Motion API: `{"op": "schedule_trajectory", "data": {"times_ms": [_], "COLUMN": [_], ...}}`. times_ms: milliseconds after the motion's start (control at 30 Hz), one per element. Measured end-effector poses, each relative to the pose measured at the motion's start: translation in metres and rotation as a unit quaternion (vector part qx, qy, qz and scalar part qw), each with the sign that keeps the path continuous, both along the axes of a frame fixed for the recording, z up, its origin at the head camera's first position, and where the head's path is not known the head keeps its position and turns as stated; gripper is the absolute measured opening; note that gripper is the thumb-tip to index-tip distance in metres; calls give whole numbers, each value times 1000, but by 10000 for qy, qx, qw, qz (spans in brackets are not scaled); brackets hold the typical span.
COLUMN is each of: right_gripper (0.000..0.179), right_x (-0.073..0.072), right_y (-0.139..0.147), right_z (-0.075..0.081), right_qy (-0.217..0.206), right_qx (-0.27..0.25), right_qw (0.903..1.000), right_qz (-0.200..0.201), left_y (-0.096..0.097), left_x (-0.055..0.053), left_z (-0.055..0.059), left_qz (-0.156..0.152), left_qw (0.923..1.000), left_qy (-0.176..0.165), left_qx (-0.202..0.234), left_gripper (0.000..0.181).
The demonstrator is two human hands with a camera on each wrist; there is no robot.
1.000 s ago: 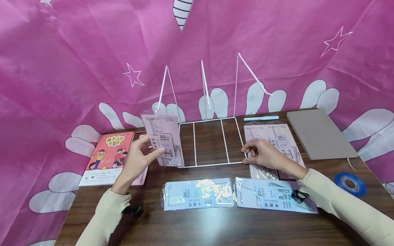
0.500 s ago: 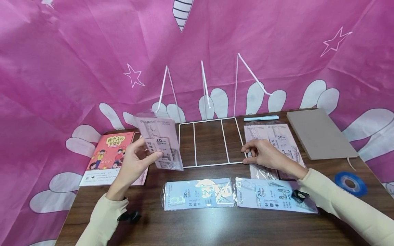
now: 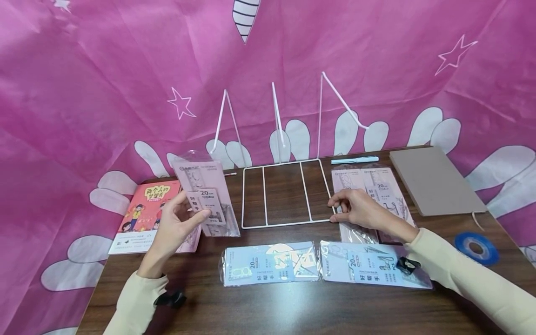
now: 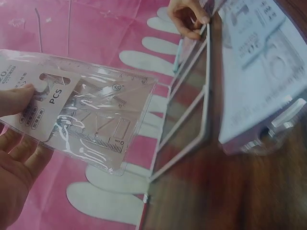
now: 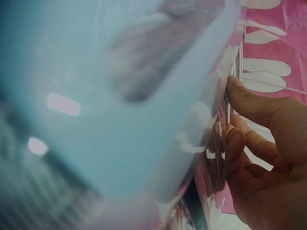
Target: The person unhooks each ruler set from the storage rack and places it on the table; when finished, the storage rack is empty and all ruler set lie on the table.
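A clear-sleeved pink ruler set (image 3: 209, 174) is held up off the table in my left hand (image 3: 165, 235), thumb in front and fingers behind. Seen from the left wrist, the transparent rulers (image 4: 98, 124) show through its plastic, under a card flap. To its right lies the base of a white wire rack (image 3: 289, 224), whose three bent arms rise at the back. My right hand (image 3: 360, 209) pinches the rack's front right corner between thumb and fingers. Beneath that hand lie two more pink ruler sets (image 3: 383, 184), partly covered by it.
Two blue ruler sets (image 3: 270, 274) lie in a row in front of the rack. A red book (image 3: 148, 204) is at left, partly over another pink pack. On the right are a light blue pen (image 3: 355, 160), a grey notebook (image 3: 435, 181) and blue tape (image 3: 487, 253).
My left hand has drawn the pink ruler set leftward and slightly down, away from the rack's left arm. My right hand and the rack have stayed put.
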State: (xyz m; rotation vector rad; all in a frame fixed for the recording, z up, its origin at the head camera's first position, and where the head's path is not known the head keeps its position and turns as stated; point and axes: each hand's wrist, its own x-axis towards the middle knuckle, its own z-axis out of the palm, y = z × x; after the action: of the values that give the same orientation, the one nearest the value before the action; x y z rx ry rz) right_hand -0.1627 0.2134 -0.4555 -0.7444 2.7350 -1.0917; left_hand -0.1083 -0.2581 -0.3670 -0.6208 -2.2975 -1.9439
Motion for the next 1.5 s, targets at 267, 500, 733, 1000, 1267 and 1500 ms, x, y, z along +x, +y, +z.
{"op": "schedule_trajectory", "data": {"times_ms": [267, 500, 733, 1000, 1267, 1500], "right_gripper": [32, 32, 32, 33, 33, 34], "right_x": [-1, 0, 0, -1, 0, 0], "right_y": [-1, -1, -1, 0, 0, 0], "right_z": [1, 0, -1, -1, 1, 1], "right_qy": [9, 32, 66, -18, -38, -44], "right_qx": [42, 23, -10, -1, -12, -9], "right_qw": [10000, 10000, 10000, 10000, 10000, 10000], "right_qz": [1, 8, 23, -3, 15, 5], "left_y": [-16, -28, -32, -30, -33, -36], "left_x": [-9, -25, -40, -51, -58, -64], "left_z": [-24, -48, -63, -71, -75, -78], "left_qz": [201, 386, 194, 183, 633, 722], "left_qw": [9993, 9960, 9957, 9939, 9796, 9661], "left_qy": [-299, -791, -901, -1049, -789, -313], "left_qx": [77, -119, 3, -304, -1734, -2460], "left_gripper": [59, 59, 59, 65, 68, 67]}}
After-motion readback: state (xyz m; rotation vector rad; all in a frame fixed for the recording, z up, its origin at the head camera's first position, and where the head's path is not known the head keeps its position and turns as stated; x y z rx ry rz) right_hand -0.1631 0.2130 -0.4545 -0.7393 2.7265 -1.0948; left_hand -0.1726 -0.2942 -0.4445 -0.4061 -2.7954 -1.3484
